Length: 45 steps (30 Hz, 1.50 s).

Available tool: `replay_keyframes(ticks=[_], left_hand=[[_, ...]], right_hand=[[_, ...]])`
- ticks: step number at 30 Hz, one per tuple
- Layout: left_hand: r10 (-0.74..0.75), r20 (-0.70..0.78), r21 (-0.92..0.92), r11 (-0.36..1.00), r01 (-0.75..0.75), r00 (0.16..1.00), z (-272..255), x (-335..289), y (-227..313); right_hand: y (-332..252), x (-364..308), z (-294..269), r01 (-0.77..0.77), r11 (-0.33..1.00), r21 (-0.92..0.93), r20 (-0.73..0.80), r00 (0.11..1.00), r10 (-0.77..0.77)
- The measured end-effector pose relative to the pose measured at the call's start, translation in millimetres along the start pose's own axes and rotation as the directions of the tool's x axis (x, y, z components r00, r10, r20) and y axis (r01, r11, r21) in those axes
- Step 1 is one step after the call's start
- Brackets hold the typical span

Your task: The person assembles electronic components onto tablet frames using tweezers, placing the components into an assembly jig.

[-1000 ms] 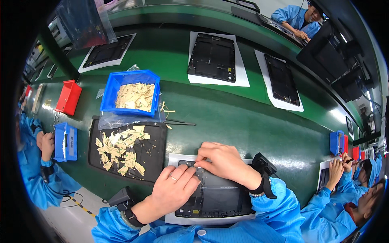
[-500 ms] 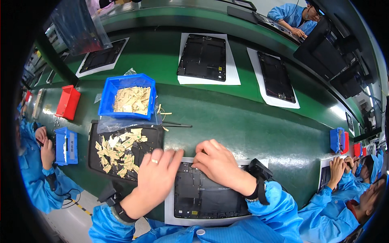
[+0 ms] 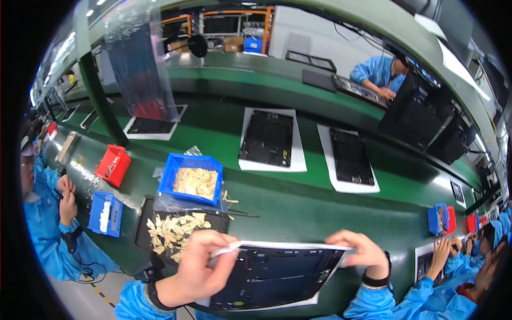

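Observation:
A black, flat device housing [image 3: 277, 277] lies on a white sheet [image 3: 312, 300] in front of me, its far edge lifted and the whole tilted. My left hand [image 3: 200, 269] pinches the far left corner of the sheet between thumb and fingers. My right hand [image 3: 365, 257] grips the far right corner, fingers over the edge and thumb below it. Beyond my left hand, a black tray [image 3: 143, 234] holds a heap of cream adhesive pieces [image 3: 173, 230]. Behind that, a blue bin [image 3: 166, 181] contains more cream pieces.
Dark tweezers [image 3: 245, 215] lie beside the blue bin. Housings on white sheets [image 3: 266, 137] [image 3: 352, 154] rest along the raised green line. A red bin [image 3: 114, 165] and another blue bin [image 3: 105, 214] stand left. Co-workers sit at both sides; another works across the line.
Both hands have moved to the sheet's far corners and taken hold, the right hand shifting rightward. The housing and sheet, flat before, are now raised at the far edge. My view has tilted upward.

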State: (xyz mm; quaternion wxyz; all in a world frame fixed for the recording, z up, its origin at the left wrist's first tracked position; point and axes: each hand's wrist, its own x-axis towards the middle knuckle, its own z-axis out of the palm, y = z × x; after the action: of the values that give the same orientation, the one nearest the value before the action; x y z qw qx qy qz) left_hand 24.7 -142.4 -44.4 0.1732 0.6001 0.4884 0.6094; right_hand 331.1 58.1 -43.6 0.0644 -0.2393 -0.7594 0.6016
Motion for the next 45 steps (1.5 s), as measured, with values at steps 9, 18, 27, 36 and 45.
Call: replay_keyframes(ticks=[9,18,27,36,45], left_hand=[[-0.209,-0.293,-0.324,0.94,0.109,0.933,-5,64,-23],[0.211,-0.137,0.279,0.946,-0.166,0.968,17,-34,-10],[0.106,-0.046,0.264,0.96,-0.091,0.993,19,-52,-22],[0.066,0.005,0.181,0.981,-0.066,0.998,26,-45,-20],[-0.509,0.13,-0.209,0.825,0.526,0.851,34,-59,-43]], right_hand=[[25,41,30,0.107,0.951,0.291,-0.606,0.789,0.097],[3,319,-48,0.3,0.908,0.293,-0.647,0.762,-0.043],[37,382,-19,-0.558,0.602,-0.572,-0.819,0.435,-0.375],[14,349,-43,-0.634,0.519,-0.574,-0.719,0.693,0.051],[33,325,-81,-0.243,0.936,0.254,-0.537,0.769,0.346]])
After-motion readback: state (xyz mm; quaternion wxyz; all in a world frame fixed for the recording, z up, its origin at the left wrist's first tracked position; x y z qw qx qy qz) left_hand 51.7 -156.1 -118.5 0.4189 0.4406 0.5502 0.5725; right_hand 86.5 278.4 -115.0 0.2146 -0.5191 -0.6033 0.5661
